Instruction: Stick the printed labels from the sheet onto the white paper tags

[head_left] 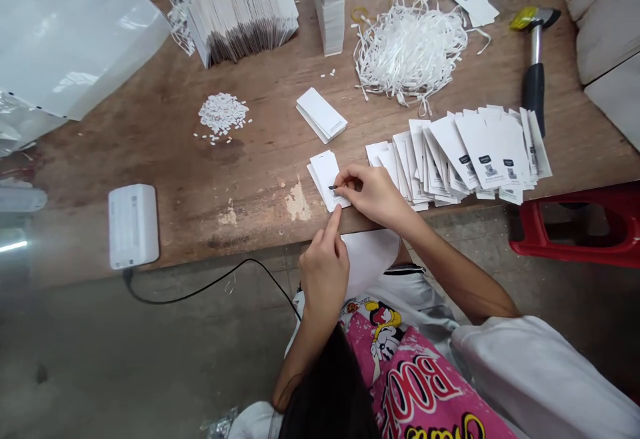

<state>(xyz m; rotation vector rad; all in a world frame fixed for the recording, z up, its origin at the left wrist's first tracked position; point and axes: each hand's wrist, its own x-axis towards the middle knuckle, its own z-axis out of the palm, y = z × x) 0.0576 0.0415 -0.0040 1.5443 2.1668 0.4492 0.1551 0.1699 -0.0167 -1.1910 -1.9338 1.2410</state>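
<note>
My right hand [376, 193] pinches a small dark piece [333, 187], perhaps a sticker, between thumb and fingertips over a white hang tag [324, 167]. That tag lies on another one near the table's front edge. My left hand [325, 269] has its index finger stretched out to the tag's near corner, while its other fingers curl inward. Right beside my right hand spreads a row of overlapping white tags [493, 149], several bearing small black labels. Behind the working tag rests a small stack of white tags [321, 115].
White string loops [410, 49] lie heaped behind. Small white pieces [223, 115] form a pile at left. Upright tags [243, 15] and a tall card stack [331, 19] stand at the back. A hammer [535, 59], a white power bank [133, 225] with cable and a red stool [580, 245] are around.
</note>
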